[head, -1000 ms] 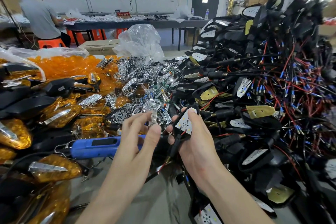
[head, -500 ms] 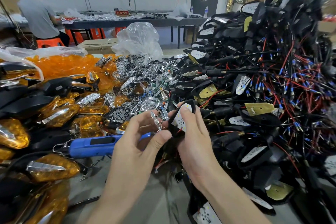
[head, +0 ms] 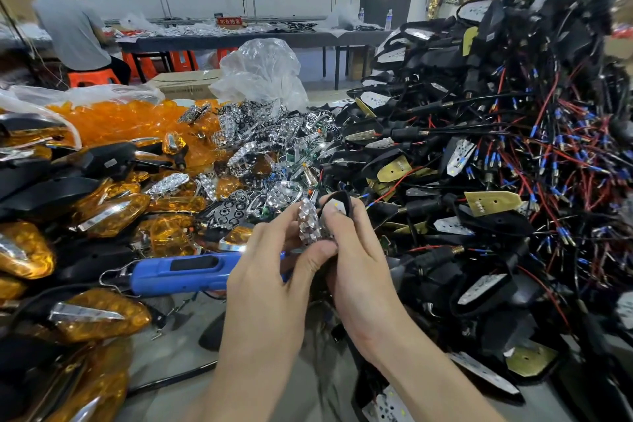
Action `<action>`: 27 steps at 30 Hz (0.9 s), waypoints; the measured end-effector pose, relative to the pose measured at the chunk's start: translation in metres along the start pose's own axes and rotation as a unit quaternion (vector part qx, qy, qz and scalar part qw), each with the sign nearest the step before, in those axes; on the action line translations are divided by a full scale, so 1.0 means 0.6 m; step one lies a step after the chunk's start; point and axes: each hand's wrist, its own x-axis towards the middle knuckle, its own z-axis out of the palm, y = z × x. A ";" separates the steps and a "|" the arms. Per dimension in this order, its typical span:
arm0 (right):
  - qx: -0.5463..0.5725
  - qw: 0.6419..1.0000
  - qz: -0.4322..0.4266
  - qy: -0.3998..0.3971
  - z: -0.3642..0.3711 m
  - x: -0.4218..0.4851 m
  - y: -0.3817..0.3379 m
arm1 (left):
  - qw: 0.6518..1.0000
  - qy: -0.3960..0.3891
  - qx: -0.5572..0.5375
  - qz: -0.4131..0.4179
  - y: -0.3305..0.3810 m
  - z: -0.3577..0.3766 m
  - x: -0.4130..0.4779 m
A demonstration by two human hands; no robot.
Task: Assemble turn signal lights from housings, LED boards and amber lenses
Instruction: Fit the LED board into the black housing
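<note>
The housing (head: 346,202), black with an LED board (head: 334,206) showing inside, is held at centre frame, gripped by the right hand (head: 363,271) with the thumb curled over its rim. A chrome reflector (head: 310,226) is pinched by the left hand (head: 270,284) and set right against the housing.

Both parts can be reckoned light, stiff, thin plastic. The chrome facets are probably slick and easily scuffed, so edges are best used there, and the outer shell for the housing, kept off the board and wires.

Room is pretty tight. The wired pile (head: 479,164) is crowded in on the right, amber lenses (head: 130,120) are heaped upper left, and a blue tool (head: 178,272) is parked just left of the hands. Some grey table (head: 178,336) is left at lower centre.
</note>
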 end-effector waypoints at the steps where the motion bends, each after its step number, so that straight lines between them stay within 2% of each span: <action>1: 0.006 1.000 0.006 0.004 -0.001 0.001 0.002 | 1.000 -0.005 -0.003 -0.002 0.002 0.002 0.002; 7: 0.072 0.996 0.049 0.023 -0.009 0.008 0.003 | 0.999 -0.037 0.014 0.010 0.006 0.012 -0.001; 14: 0.021 1.000 0.011 0.010 -0.007 0.004 -0.005 | 0.997 -0.035 0.040 0.060 -0.009 0.019 -0.012; 22: 0.181 0.981 0.059 0.037 -0.006 0.016 -0.019 | 0.994 -0.074 0.032 0.074 -0.005 0.001 -0.023; 25: 0.240 0.968 0.052 0.050 -0.006 0.024 -0.031 | 0.995 -0.062 0.050 0.055 -0.010 -0.012 -0.023; 27: 0.263 0.962 0.045 0.057 -0.014 0.029 -0.037 | 0.993 -0.095 0.057 0.036 -0.018 -0.017 -0.021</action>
